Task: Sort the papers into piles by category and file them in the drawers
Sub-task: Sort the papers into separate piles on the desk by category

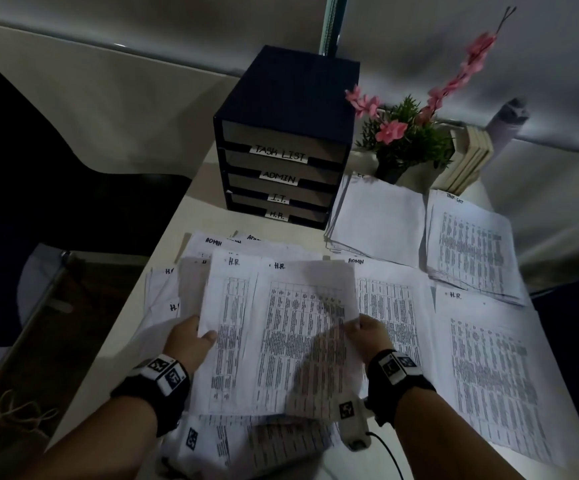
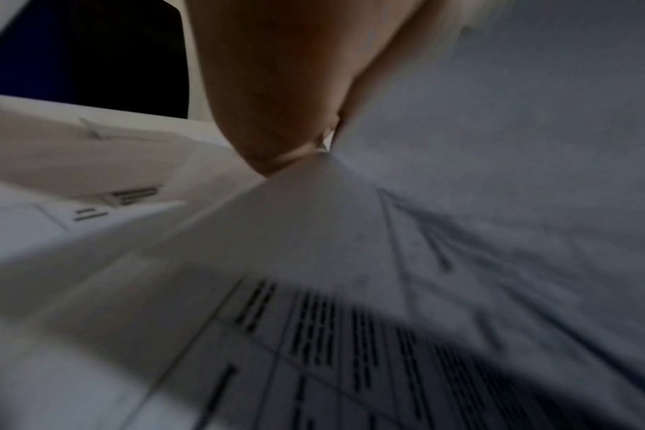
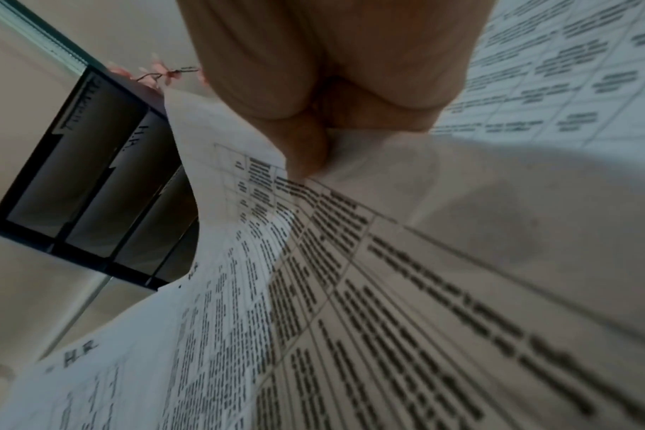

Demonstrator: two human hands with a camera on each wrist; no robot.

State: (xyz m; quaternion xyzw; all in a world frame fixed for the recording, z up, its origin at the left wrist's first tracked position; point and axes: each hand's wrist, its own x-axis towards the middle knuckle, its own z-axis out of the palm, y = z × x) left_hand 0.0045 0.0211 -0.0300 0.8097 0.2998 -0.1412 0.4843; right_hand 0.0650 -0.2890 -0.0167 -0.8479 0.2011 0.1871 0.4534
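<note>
Both hands hold printed sheets marked H.R. above the desk. My left hand (image 1: 191,336) grips the left edge of an H.R. sheet (image 1: 227,327), thumb on top; its thumb (image 2: 276,116) shows close up against the paper. My right hand (image 1: 364,329) pinches the right edge of the front H.R. sheet (image 1: 302,337), thumb and finger closed on it (image 3: 310,154). Under them lies a loose spread of papers marked ADMIN and H.R. (image 1: 212,244). The dark drawer unit (image 1: 284,140) stands at the back, labelled TASK LIST, ADMIN, I.T. and H.R., all drawers shut.
Sorted piles lie to the right: an I.T. pile (image 1: 381,216), a TASK LIST pile (image 1: 471,247), an ADMIN sheet (image 1: 388,299), an H.R. pile (image 1: 489,368). A potted plant with pink flowers (image 1: 405,140) and books (image 1: 468,161) stand behind. A dark chair (image 1: 56,168) is at left.
</note>
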